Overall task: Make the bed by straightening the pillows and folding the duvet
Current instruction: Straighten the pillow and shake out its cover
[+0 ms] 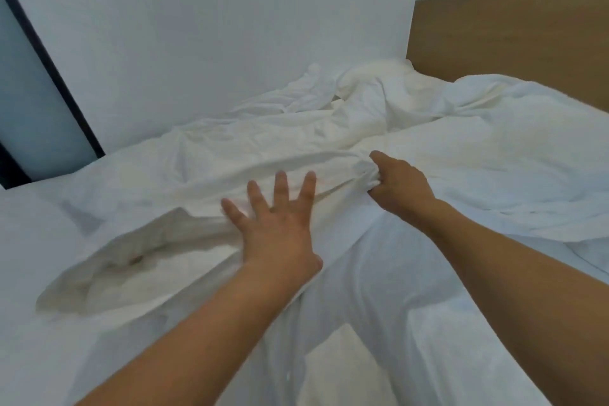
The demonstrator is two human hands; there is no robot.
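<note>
Duvet (263,155) may slip or bunch: right hand (400,184) grips one fold, left hand (276,227) lies flat, fingers (281,184) spread.

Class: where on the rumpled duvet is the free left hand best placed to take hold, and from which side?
Probably the raised ridge of the duvet just beyond the open left hand, from above on the near side. The right hand already grips the same fold further right, so both would lift one edge.

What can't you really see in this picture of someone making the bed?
- Pillows: head view, none clearly told apart; the rumpled duvet heaps up by the headboard.
- Right hand fingertips: buried in the fold it grips.
- Left hand: fingers motion-blurred.
- Bed's near end: cut off by the bottom edge.
</note>
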